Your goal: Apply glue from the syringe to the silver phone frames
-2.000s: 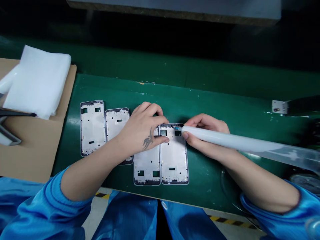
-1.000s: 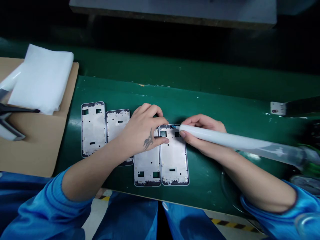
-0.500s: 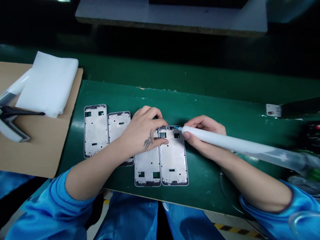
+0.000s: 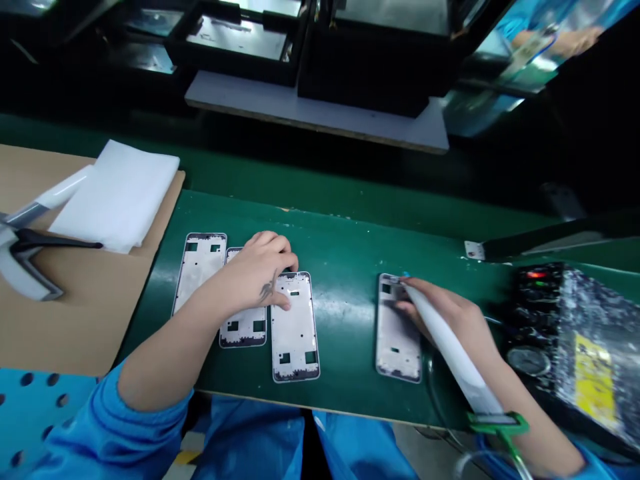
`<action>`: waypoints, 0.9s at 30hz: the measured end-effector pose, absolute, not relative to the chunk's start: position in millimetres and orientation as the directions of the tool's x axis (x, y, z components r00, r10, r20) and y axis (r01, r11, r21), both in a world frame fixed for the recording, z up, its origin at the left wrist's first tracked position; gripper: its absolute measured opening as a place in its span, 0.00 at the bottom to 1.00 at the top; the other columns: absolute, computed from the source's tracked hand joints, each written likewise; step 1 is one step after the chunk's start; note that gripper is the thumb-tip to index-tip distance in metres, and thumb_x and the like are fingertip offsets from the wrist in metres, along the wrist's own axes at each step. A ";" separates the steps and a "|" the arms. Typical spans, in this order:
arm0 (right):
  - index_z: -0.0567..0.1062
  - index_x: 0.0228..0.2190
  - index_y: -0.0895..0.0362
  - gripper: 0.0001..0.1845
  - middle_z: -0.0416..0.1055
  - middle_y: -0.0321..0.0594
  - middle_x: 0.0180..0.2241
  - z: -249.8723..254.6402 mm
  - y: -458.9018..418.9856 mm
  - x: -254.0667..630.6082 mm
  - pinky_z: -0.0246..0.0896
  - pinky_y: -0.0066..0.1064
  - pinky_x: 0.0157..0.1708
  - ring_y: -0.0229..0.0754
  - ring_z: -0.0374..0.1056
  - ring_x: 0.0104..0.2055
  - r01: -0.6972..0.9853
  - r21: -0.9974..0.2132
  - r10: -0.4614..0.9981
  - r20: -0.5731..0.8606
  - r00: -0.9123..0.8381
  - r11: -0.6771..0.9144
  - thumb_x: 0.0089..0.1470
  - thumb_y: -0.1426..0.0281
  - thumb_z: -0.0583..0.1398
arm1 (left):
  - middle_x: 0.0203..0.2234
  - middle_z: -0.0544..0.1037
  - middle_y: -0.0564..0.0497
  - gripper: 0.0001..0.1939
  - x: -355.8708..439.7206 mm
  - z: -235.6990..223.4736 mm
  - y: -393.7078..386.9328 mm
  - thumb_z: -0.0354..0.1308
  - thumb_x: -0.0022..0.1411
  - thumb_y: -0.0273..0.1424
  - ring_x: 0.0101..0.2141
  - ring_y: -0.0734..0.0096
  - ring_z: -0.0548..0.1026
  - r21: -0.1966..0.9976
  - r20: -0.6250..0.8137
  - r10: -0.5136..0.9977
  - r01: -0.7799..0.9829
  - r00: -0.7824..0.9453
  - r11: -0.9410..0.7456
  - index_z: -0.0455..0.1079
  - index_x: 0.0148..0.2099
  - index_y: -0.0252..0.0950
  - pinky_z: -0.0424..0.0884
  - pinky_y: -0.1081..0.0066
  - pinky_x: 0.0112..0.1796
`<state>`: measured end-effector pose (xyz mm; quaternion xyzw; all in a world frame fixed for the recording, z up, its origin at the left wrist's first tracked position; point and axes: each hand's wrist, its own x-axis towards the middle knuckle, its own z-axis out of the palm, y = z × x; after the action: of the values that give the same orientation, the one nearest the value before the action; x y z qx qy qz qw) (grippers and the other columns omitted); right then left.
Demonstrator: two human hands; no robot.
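Observation:
Three silver phone frames (image 4: 295,327) lie side by side on the green belt (image 4: 345,253). My left hand (image 4: 260,273) rests on them, fingers spread and pressing the top of the rightmost of the three. A fourth phone frame (image 4: 395,333) lies apart to the right. My right hand (image 4: 450,313) is closed round a long white dispensing syringe (image 4: 450,353). Its blue tip (image 4: 404,275) is at that frame's upper right corner.
A cardboard sheet (image 4: 75,313) at left carries white foam sheets (image 4: 120,193) and a grey tool (image 4: 25,267). A black control box (image 4: 570,333) with a gauge and a yellow label stands at right. Dark trays (image 4: 240,33) sit behind the belt. Another person's arm (image 4: 565,33) shows at the top right.
The rightmost frame has moved to the right, away from the other three, with my right hand and the syringe on it. The view has tilted up. My left hand stays on the left group.

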<state>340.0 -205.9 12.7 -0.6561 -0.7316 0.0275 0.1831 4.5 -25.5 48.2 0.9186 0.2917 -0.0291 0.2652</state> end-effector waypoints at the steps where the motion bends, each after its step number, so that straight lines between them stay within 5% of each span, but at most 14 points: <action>1: 0.76 0.53 0.57 0.22 0.81 0.51 0.41 15.2 -207.5 347.2 0.74 0.41 0.34 0.56 0.80 0.36 0.972 -0.236 0.976 0.214 0.041 0.011 0.65 0.56 0.61 | 0.52 0.73 0.45 0.29 6.4 46.4 -25.9 0.76 0.49 0.47 0.56 0.48 0.65 0.471 -0.205 0.519 0.548 0.830 -0.691 0.77 0.50 0.38 0.63 0.53 0.55; 6: 0.75 0.58 0.57 0.28 0.80 0.56 0.36 15.3 -155.2 386.3 0.64 0.43 0.32 0.63 0.77 0.36 0.944 -0.048 0.939 0.100 0.329 -0.325 0.66 0.53 0.59 | 0.49 0.75 0.44 0.34 11.6 37.5 -20.4 0.70 0.56 0.50 0.53 0.50 0.67 0.486 -0.133 0.550 0.538 0.824 -0.688 0.73 0.60 0.39 0.64 0.54 0.54; 12: 0.79 0.52 0.54 0.24 0.79 0.51 0.33 -9.2 -89.3 432.0 0.57 0.37 0.28 0.51 0.75 0.30 0.888 -0.355 0.836 0.358 0.417 -0.291 0.57 0.57 0.68 | 0.50 0.77 0.41 0.38 9.9 36.2 -15.6 0.71 0.53 0.52 0.54 0.50 0.70 0.486 -0.142 0.580 0.567 0.802 -0.665 0.73 0.59 0.33 0.66 0.56 0.54; 15: 0.75 0.57 0.52 0.27 0.80 0.53 0.43 -11.0 -100.9 419.0 0.64 0.40 0.35 0.58 0.78 0.41 0.861 -0.472 0.785 0.452 0.423 -0.192 0.58 0.59 0.68 | 0.49 0.76 0.41 0.36 9.5 35.0 -16.5 0.73 0.53 0.48 0.52 0.49 0.70 0.440 -0.137 0.577 0.571 0.805 -0.693 0.74 0.58 0.32 0.66 0.55 0.53; 20: 0.70 0.61 0.48 0.27 0.81 0.45 0.45 -6.7 -145.0 342.1 0.71 0.42 0.43 0.55 0.79 0.44 0.782 -0.623 0.929 0.285 0.237 -0.009 0.63 0.58 0.64 | 0.48 0.78 0.42 0.29 9.4 33.4 -15.4 0.71 0.56 0.45 0.51 0.50 0.71 0.463 -0.116 0.562 0.545 0.819 -0.699 0.76 0.55 0.33 0.64 0.53 0.55; 24: 0.73 0.57 0.52 0.27 0.81 0.41 0.35 -4.6 -162.3 286.6 0.74 0.39 0.36 0.48 0.80 0.35 0.575 -0.771 0.952 0.303 -0.047 0.274 0.63 0.51 0.62 | 0.48 0.78 0.42 0.28 12.3 34.3 -16.1 0.70 0.59 0.45 0.51 0.51 0.72 0.464 -0.111 0.547 0.530 0.830 -0.710 0.76 0.56 0.34 0.63 0.51 0.56; 27: 0.80 0.48 0.53 0.22 0.79 0.41 0.31 -4.1 -158.9 267.6 0.72 0.36 0.31 0.44 0.77 0.29 0.464 -0.840 0.959 0.253 -0.124 0.281 0.64 0.50 0.60 | 0.48 0.77 0.44 0.29 14.8 36.0 -20.8 0.70 0.58 0.45 0.52 0.51 0.71 0.440 -0.111 0.545 0.533 0.831 -0.723 0.74 0.57 0.36 0.63 0.51 0.56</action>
<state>267.6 -158.9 -4.1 -0.5183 -0.6867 0.3011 0.4113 14.8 -20.8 36.0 0.9281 0.2904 0.0130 0.2327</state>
